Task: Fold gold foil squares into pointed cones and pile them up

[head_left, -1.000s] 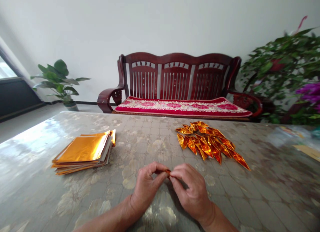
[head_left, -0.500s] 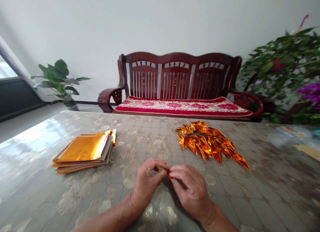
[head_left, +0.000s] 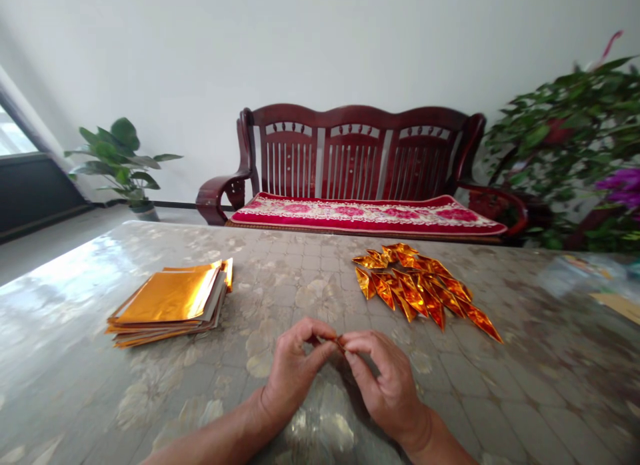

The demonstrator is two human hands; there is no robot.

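Foil stack (head_left: 167,298) lower left on the worktop (head_left: 550,385), well left of the hands. Left hand (head_left: 295,371) and right hand (head_left: 385,385) low centre, fingers pinched on a small gold foil piece (head_left: 340,343) between them, both touching it. Piece mostly hidden, long axis looks roughly left-right, neither hand clearly nearer. Foil pile (head_left: 415,285) up and right, apart from the fingers
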